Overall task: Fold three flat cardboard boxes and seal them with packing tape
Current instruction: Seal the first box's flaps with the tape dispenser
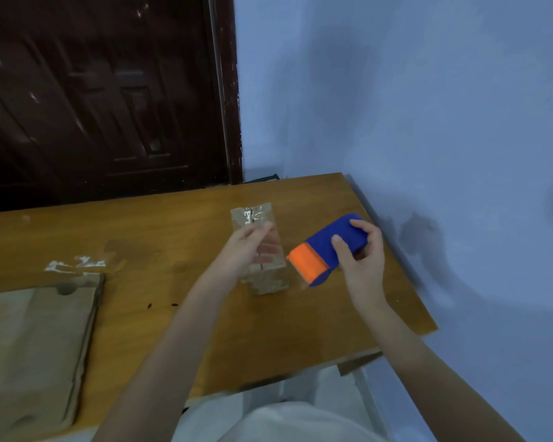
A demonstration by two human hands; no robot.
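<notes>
A small folded cardboard box (262, 275) stands on the wooden table (160, 231), with shiny clear tape across its top. My left hand (243, 250) rests on the box top, fingers straight over a strip of clear tape. Just right of the box, my right hand (361, 253) grips a blue tape dispenser (332, 240) with an orange front, tilted down toward the box. A stack of flat cardboard boxes (35, 346) lies at the table's near left.
White scuffs (74, 264) mark the table beyond the flat stack. A blue wall (428, 122) runs along the table's right edge, and a dark wooden door (103, 90) stands behind it. My lap in light clothing (284, 422) is below the near edge.
</notes>
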